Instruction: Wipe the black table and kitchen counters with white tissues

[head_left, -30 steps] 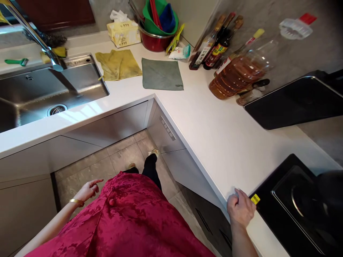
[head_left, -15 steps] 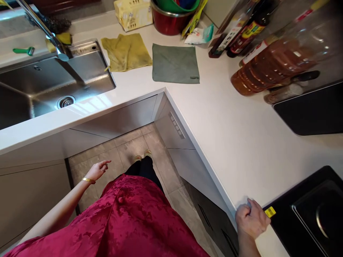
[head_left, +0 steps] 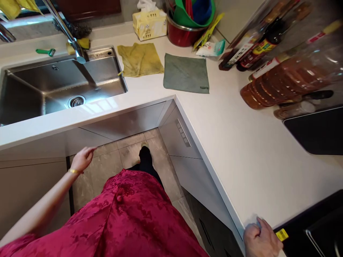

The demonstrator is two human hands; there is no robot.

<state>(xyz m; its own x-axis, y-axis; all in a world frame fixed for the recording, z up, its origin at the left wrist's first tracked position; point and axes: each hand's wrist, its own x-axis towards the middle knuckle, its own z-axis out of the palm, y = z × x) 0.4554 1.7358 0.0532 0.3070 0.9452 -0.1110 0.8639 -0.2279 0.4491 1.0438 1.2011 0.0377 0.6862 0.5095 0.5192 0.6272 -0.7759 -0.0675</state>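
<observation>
Just one cam here, worn on the head, aimed forward and down from right above the wearer's red silky top, so you're basically looking over their chest. It sits close over the corner of the L-shaped counter, with the steel sink off left, a black cooktop right, and floor tiles straight below.

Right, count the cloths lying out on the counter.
2. A crumpled yellow cloth lies on the white countertop just right of the steel sink; a flat grey-green cloth lies to its right. A yellow item cut off at top left might be another.
</observation>
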